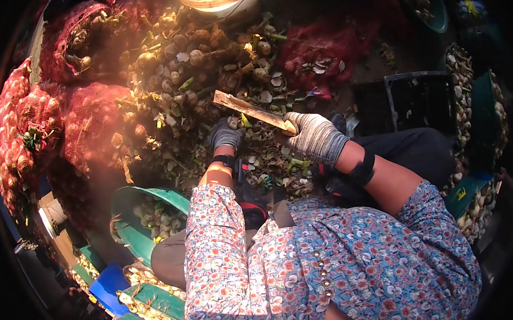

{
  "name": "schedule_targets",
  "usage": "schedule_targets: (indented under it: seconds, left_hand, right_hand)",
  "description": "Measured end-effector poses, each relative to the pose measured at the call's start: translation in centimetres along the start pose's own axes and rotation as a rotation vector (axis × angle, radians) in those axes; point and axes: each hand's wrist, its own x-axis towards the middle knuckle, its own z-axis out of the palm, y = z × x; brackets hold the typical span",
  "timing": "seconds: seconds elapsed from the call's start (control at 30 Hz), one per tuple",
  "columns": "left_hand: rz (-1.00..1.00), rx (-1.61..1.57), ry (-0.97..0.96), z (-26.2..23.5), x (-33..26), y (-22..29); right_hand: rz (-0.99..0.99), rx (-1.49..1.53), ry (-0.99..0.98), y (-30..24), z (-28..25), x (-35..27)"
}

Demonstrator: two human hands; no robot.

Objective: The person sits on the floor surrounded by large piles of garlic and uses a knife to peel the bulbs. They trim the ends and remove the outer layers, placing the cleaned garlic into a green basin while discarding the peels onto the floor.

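My right hand (pixel 317 137), in a striped knit glove, is closed around one end of a long flat knife-like tool (pixel 251 110). The tool is brown and worn, and its free end points up and to the left. Just below it, my left hand (pixel 225 136), in a dark grey glove, is closed with a pale bulb (pixel 233 122) showing at its fingers. The bulb looks like garlic. In front of both hands spreads a heap of bulbs (pixel 196 58) mixed with dry skins and cut stalks.
Filled red mesh sacks (pixel 23 121) stand at the left. A green basin (pixel 175 196) with bulbs sits by my left knee. Far ahead is a white bucket (pixel 227 2). On the right are a black crate (pixel 420 101) and rows of bulbs (pixel 461 94).
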Motion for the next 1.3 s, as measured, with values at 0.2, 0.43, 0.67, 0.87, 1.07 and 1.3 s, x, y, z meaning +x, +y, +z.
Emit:
schedule_targets:
  seconds: [0.2,0.43,0.67,0.87,1.07,1.3]
  left_hand:
    - [0.236,-1.239,0.087,-0.7,-2.6,-2.6]
    - [0.124,-1.282,0.076,-8.5,-10.3,-0.6]
    - [-0.012,-0.464,0.178,-5.4,-8.7,-2.9]
    - [0.019,-0.139,0.003,-1.9,-9.4,2.0]
    - [-0.080,-0.157,-0.214,3.8,-5.3,7.8]
    - [0.493,-0.884,0.090,18.5,1.5,7.3]
  right_hand:
    - [-0.053,-0.107,0.015,-1.2,-0.2,-1.3]
    - [-0.138,0.362,0.148,1.5,1.7,0.2]
    - [-0.058,0.657,0.185,-0.1,0.7,-1.5]
    - [-0.213,0.592,0.245,-0.4,-1.3,-3.4]
    - [-0.208,0.572,0.294,-1.4,-2.6,-3.5]
    - [-0.176,0.679,0.286,-1.2,-4.4,-3.5]
